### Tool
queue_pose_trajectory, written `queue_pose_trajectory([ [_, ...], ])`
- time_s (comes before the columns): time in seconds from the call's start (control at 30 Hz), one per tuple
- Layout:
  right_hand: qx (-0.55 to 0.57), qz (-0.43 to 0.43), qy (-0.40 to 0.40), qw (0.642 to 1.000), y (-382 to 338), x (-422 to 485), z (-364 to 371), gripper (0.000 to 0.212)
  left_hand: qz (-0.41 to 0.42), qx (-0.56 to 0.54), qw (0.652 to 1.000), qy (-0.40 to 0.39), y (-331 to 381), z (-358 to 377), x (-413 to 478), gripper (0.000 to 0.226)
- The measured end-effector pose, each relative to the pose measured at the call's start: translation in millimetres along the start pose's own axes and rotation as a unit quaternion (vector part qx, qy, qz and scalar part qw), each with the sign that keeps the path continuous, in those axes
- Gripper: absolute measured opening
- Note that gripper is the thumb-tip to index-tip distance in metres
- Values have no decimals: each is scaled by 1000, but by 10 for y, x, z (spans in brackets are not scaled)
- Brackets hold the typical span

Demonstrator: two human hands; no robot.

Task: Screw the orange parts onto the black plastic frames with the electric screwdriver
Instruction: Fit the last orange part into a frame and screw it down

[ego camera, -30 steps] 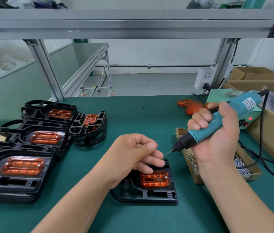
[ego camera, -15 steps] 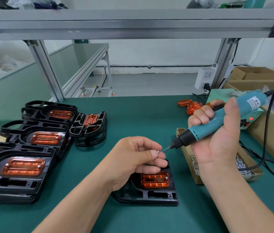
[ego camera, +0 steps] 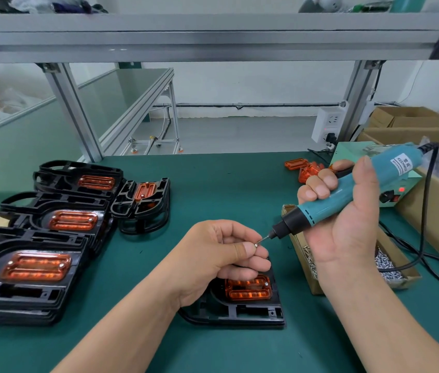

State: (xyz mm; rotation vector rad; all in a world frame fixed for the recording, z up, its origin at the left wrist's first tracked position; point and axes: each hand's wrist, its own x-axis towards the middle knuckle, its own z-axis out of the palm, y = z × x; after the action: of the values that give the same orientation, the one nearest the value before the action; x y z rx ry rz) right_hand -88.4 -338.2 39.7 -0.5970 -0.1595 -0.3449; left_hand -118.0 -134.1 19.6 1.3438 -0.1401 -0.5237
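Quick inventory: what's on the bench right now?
electric screwdriver: one, teal and black, in the right hand, bit at the screw
screw: one, silver, in the left fingers
black frame: one, black, flat on the table mat under the left hand
orange part: one, orange, seated in that frame
frame piles: four, black with orange parts fitted, left side of the mat
loose orange parts: at least two, orange, far side, behind the right hand
screw box: one, brown cardboard, right of the black frame, silver screws inside
power unit: one, pale green, red light lit, far right
table mat: one, dark green
left hand: one, pinching the screw
right hand: one, gripping the electric screwdriver
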Motion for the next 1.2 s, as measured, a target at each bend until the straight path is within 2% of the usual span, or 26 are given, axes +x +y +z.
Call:
queue_pose_trajectory([
  [0.3, -7, 2, 0, 1000, 1, -5, 6, 28, 1, -4, 1000, 2, 0, -10, 5, 14],
  [0.67, -20, -2, 7, 1000, 104, -27, 19, 36, 58, 62, 996, 30, -52, 5, 35, 13],
  [1.2, 14, -1, 32, 999, 29, 2, -16, 34, 33, -25, 999, 21, 3, 0, 12, 11],
])
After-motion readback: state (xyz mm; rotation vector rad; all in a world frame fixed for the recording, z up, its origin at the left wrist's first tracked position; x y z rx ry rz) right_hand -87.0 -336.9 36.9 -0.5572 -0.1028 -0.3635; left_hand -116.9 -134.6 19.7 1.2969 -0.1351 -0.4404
